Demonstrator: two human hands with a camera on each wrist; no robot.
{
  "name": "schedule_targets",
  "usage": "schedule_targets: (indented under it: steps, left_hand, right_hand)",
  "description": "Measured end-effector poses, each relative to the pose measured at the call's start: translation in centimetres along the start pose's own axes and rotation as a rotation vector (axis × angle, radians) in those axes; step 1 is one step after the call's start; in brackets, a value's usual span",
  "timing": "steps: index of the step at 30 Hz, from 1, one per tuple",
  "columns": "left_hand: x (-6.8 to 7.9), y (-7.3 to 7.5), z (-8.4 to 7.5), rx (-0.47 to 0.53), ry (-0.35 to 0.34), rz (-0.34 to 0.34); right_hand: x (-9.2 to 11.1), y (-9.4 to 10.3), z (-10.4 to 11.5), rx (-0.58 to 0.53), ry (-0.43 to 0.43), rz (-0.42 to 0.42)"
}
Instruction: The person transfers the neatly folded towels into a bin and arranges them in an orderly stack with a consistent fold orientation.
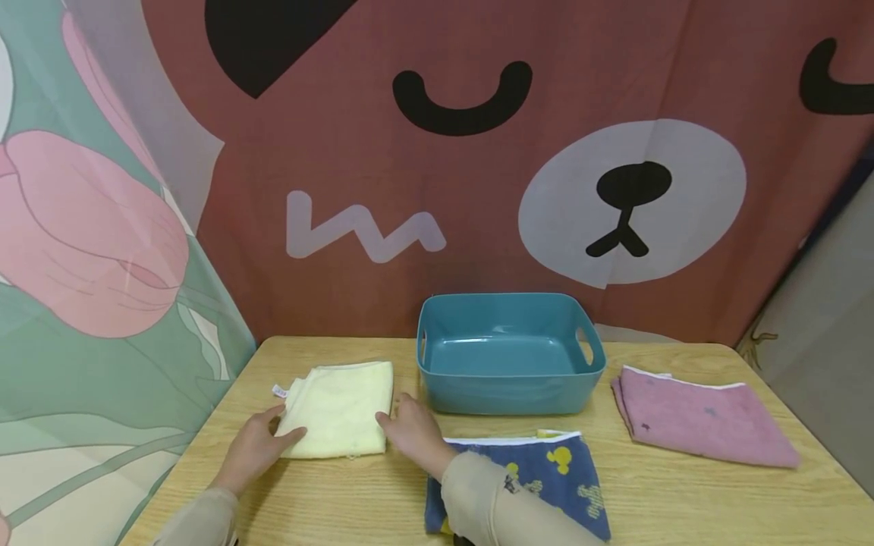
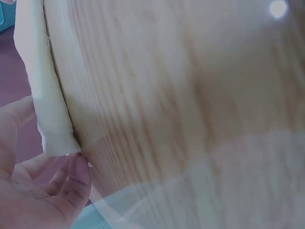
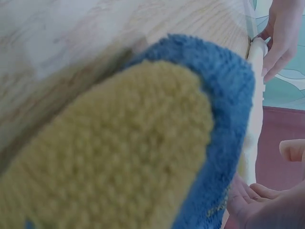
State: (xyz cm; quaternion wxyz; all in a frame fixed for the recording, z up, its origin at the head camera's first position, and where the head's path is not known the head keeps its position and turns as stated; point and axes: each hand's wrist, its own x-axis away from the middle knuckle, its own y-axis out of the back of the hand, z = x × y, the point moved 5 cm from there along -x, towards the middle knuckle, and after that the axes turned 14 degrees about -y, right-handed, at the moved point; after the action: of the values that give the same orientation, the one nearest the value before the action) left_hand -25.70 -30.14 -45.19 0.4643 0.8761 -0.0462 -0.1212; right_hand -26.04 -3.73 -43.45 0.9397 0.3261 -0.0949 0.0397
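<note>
A folded pale yellow towel (image 1: 337, 409) lies on the left part of the table, a small white tag at its left edge. My left hand (image 1: 253, 447) holds that left edge, its thumb over the top near the front corner. In the left wrist view, curled fingertips (image 2: 82, 167) meet the end of the yellow towel (image 2: 45, 90). At the towel's right edge is my right hand (image 1: 413, 432), thumb tip against the cloth and fingers loosely extended. Below the right forearm lies a folded blue towel (image 1: 580, 485) with yellow figures, partly hidden by the sleeve.
A teal plastic bin (image 1: 512, 394) with side handle holes stands at the back middle, with nothing in it. To the right lies a folded pink towel (image 1: 710, 421). Behind the wooden table (image 1: 328, 497) hangs a printed curtain (image 1: 355, 152).
</note>
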Motion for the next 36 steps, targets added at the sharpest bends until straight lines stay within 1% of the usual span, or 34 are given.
schedule_targets:
  steps: [4, 7, 9, 12, 14, 18, 21, 27, 31, 36]
  left_hand:
    - [0.0, -0.1, -0.1, -0.008, -0.005, -0.011]
    - [0.1, -0.1, -0.1, -0.01, 0.014, -0.002]
    - [0.1, -0.2, -0.1, -0.009, 0.037, 0.012]
    - [0.2, -0.3, 0.0, 0.018, 0.082, 0.043]
    - [0.2, -0.3, 0.1, 0.033, 0.099, 0.057]
    - [0.2, -0.4, 0.1, 0.052, 0.108, 0.067]
    - [0.2, -0.5, 0.1, 0.062, 0.111, 0.064]
    - [0.0, -0.6, -0.2, 0.089, 0.109, 0.064]
    - [-0.2, -0.6, -0.3, 0.104, 0.109, 0.038]
    - [-0.3, -0.8, -0.2, 0.121, 0.105, 0.025]
  right_hand:
    - [0.0, -0.4, 0.0, -0.008, -0.006, -0.006]
    - [0.1, -0.8, -0.1, -0.009, -0.02, -0.002]
    - [0.2, -1.0, -0.1, -0.03, -0.04, 0.016]
    - [0.3, -1.3, -0.1, -0.061, -0.076, 0.043]
    - [0.3, -1.5, -0.1, -0.087, -0.1, 0.058]
    - [0.3, -1.7, -0.2, -0.111, -0.166, 0.071]
    - [0.3, -1.7, -0.4, -0.143, -0.194, 0.079]
    - [0.5, -1.8, -0.3, -0.213, -0.179, 0.098]
    - [0.6, -2.1, -0.1, -0.247, -0.179, 0.112]
    - [0.3, -2.2, -0.2, -0.272, -0.186, 0.097]
